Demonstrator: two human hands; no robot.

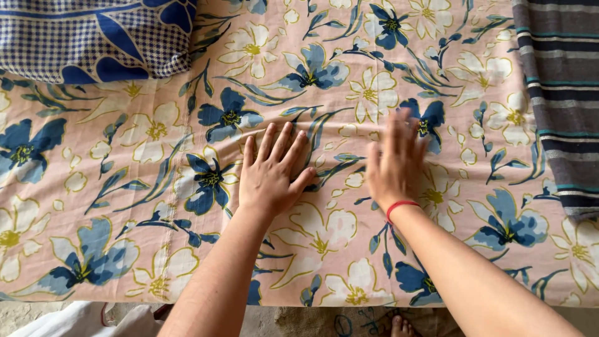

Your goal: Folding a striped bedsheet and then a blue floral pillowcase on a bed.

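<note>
Sheet (156,206) lies mostly smooth beneath left hand (271,171) and blurred right hand (394,163), both flat with fingers spread, creases remaining left of them.

Single head cam, no second view, so no overlap. Looks steeply down and forward from wearer's head onto floral sheet (187,249), close range. Forearms enter from near edge, left hand (269,178) and right hand (394,163) mid-frame. Far left: checked pillow (93,37). Right edge: striped cloth (561,93). Floor strip along near edge.
</note>
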